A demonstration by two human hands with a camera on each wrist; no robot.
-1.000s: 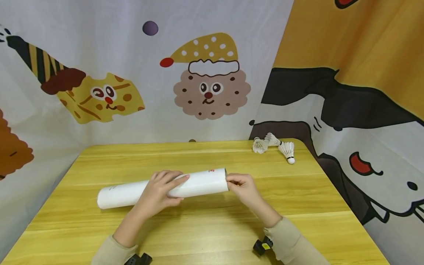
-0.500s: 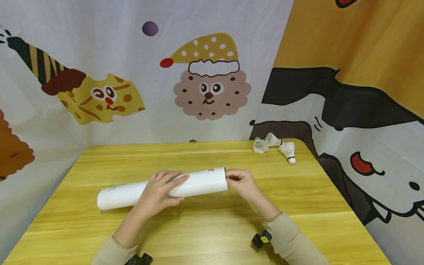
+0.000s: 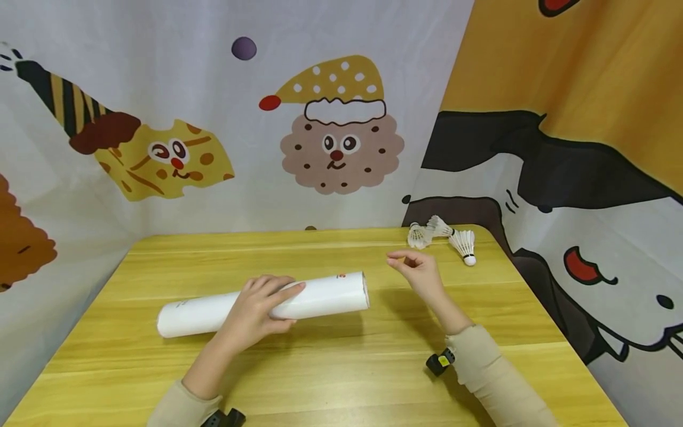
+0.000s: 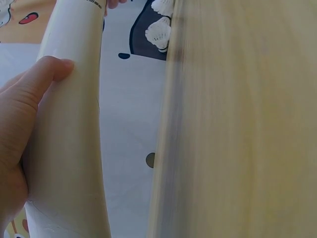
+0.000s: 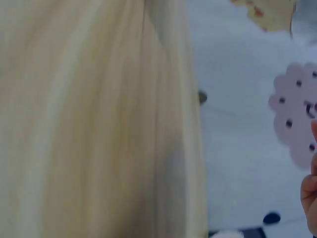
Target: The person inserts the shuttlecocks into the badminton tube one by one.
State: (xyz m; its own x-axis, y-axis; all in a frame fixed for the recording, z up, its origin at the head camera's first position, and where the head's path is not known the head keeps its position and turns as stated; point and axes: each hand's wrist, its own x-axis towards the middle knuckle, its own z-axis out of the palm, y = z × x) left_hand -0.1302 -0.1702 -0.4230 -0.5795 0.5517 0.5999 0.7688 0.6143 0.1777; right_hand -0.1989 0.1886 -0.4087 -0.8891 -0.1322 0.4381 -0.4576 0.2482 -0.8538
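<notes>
1. The left hand [image 3: 253, 311] curls over the white tube [image 3: 320, 295], which lies mid-desk [image 3: 341, 367].
2. The right hand [image 3: 418, 274] hovers empty, fingers loosely bent, near the shuttlecocks [image 3: 443, 237] at the far right corner.
3. The tube's small red and grey print is unreadable.

a makeshift recording booth, not a lived-in room: cartoon-printed cloth backdrops [image 3: 331, 136] (hung as walls) closely enclose a small wooden table [image 3: 341, 362].
</notes>
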